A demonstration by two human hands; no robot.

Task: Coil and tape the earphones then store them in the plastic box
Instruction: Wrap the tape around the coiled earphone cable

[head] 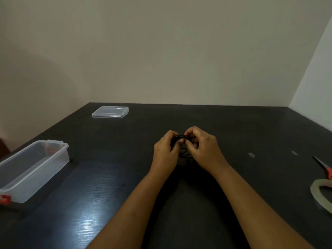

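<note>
Black earphones (pixel 183 154) are wound into a small coil held just above the dark table, at its middle. My left hand (pixel 166 151) grips the coil's left side, and my right hand (pixel 202 147) pinches its top and right side; the fingers hide much of the cable. An open clear plastic box (pixel 38 165) with red clips stands at the left edge of the table. Its clear lid (pixel 110 111) lies flat at the back left. A roll of clear tape (pixel 322 195) lies at the right edge.
Scissors with orange handles (pixel 325 168) lie just behind the tape roll. Two small cut pieces of tape (pixel 251 155) are stuck on the table to the right of my hands. Walls close off the table's far and right sides.
</note>
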